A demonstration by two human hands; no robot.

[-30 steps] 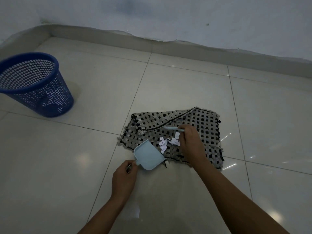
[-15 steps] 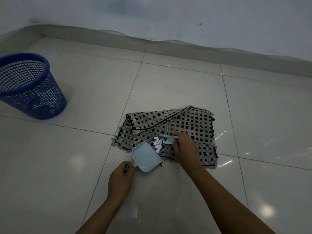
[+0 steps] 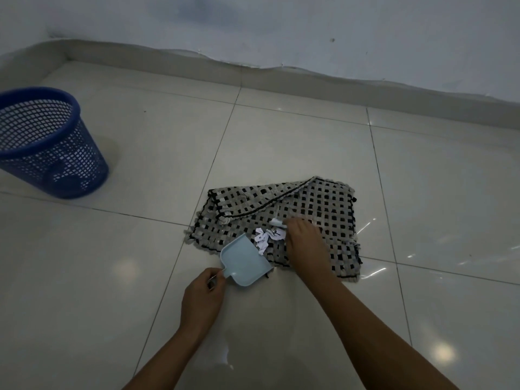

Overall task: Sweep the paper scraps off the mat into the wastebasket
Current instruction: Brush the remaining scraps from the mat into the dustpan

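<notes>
A black-and-grey woven mat (image 3: 318, 204) lies on the tiled floor, its far left corner folded over. White paper scraps (image 3: 266, 238) are bunched on the mat's near left part. My right hand (image 3: 302, 240) grips a small light-blue brush (image 3: 277, 223) just right of the scraps. My left hand (image 3: 203, 296) holds the handle of a light-blue dustpan (image 3: 244, 260), whose open edge rests at the mat's near edge, touching the scraps. The blue mesh wastebasket (image 3: 45, 142) stands upright at the far left.
Glossy pale floor tiles (image 3: 281, 142) spread all around the mat. A skirting and wall (image 3: 281, 74) run along the back. Open floor lies between the dustpan and the wastebasket.
My right hand has swept the brush leftward, pushing the scraps into a tighter bunch against the dustpan's edge. The dustpan has stayed in place.
</notes>
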